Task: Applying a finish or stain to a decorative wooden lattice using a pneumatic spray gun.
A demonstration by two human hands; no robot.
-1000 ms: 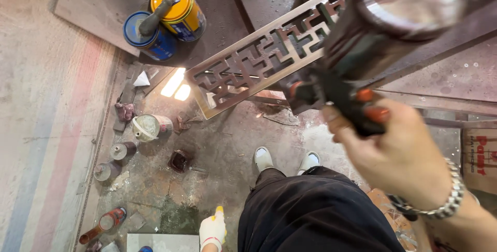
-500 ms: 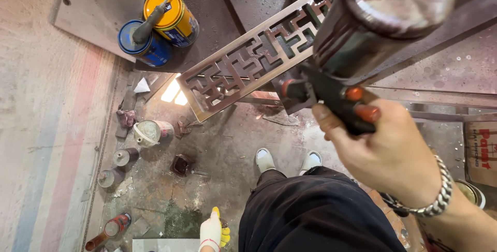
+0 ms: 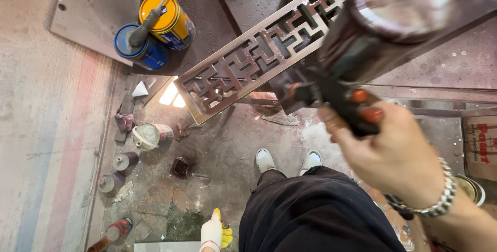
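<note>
Stained concrete floor (image 3: 46, 143), blue and yellow paint cans (image 3: 158, 29) on a grey board, your gloved left hand (image 3: 215, 231) low, grip not visible, fretwork metal panel (image 3: 248, 65) on the bench, your right hand (image 3: 393, 151) clamped around the spray gun (image 3: 362, 60) above it.

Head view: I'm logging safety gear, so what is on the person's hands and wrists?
The right hand is bare, with no glove and no sleeve over the forearm; a silver chain-link bracelet circles the wrist. At the bottom edge the left hand wears a white work glove with yellow fingers and a thin red band at the cuff.
</note>
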